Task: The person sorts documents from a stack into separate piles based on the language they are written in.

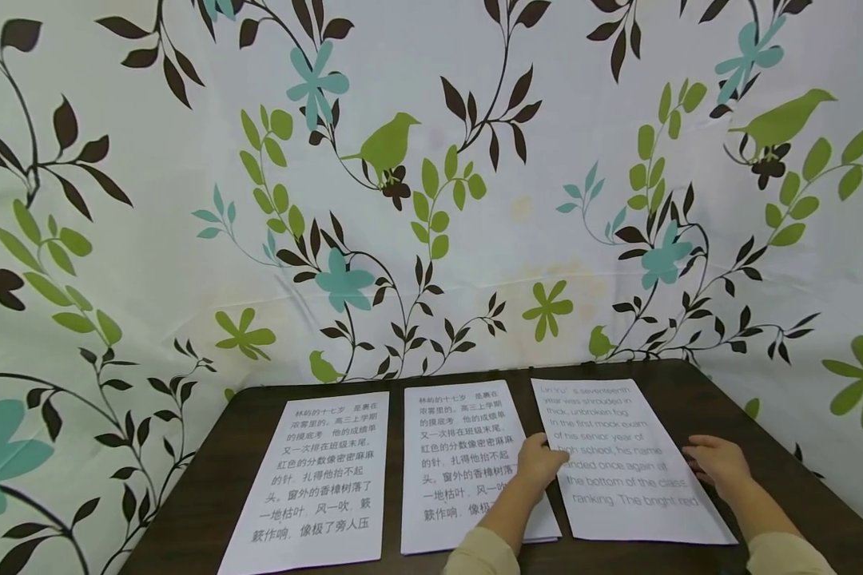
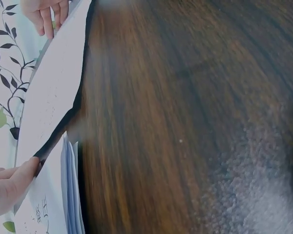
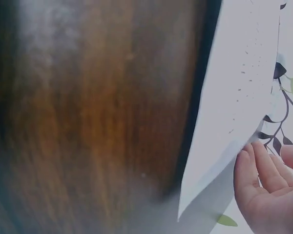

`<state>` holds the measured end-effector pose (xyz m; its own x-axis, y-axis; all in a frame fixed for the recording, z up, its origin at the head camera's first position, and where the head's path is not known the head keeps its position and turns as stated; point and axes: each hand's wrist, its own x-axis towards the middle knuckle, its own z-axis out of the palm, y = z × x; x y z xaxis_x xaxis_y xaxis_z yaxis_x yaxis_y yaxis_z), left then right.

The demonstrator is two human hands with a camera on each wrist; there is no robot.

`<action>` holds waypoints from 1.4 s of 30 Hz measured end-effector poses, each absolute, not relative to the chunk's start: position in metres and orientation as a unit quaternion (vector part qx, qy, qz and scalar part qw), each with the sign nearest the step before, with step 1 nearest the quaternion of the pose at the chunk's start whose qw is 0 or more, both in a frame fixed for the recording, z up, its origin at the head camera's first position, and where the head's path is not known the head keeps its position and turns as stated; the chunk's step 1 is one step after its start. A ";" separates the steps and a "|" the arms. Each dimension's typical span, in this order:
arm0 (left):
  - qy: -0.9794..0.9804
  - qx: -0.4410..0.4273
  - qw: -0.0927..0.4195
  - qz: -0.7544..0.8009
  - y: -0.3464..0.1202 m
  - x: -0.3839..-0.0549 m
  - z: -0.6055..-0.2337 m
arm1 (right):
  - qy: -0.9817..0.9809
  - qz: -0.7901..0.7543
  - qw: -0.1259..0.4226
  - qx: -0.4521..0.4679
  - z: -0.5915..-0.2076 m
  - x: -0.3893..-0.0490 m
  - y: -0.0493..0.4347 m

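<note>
A white sheet printed with large English text [image 1: 622, 457] is at the right of the dark table, its near edge raised off the wood. My left hand [image 1: 538, 467] pinches its left edge between thumb and fingers, as the left wrist view also shows. At the right edge is my right hand [image 1: 722, 467]. In the right wrist view the fingertips of that hand [image 3: 268, 187] touch the sheet's edge [image 3: 219, 126], with the thumb held apart. Under my left forearm lies a stack of sheets with Chinese text [image 1: 453, 447].
Another page of Chinese text [image 1: 324, 479] lies farther left on the dark wood-grain table [image 1: 194, 495]. A white cloth with leaves, flowers and birds [image 1: 431, 200] hangs behind the table's far edge and along its sides.
</note>
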<state>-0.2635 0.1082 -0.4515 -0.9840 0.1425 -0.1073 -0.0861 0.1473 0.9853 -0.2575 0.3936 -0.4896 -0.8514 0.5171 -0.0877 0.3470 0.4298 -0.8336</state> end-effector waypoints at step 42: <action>0.779 0.025 0.099 0.619 0.031 -0.290 -0.420 | -0.872 0.467 0.094 -0.113 -0.504 -0.353 0.362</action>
<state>-0.2905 0.0311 -0.4200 -0.9792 0.1617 -0.1223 -0.0825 0.2332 0.9689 -0.3526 0.3624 -0.5044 -0.9569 0.2844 0.0591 0.1086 0.5390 -0.8353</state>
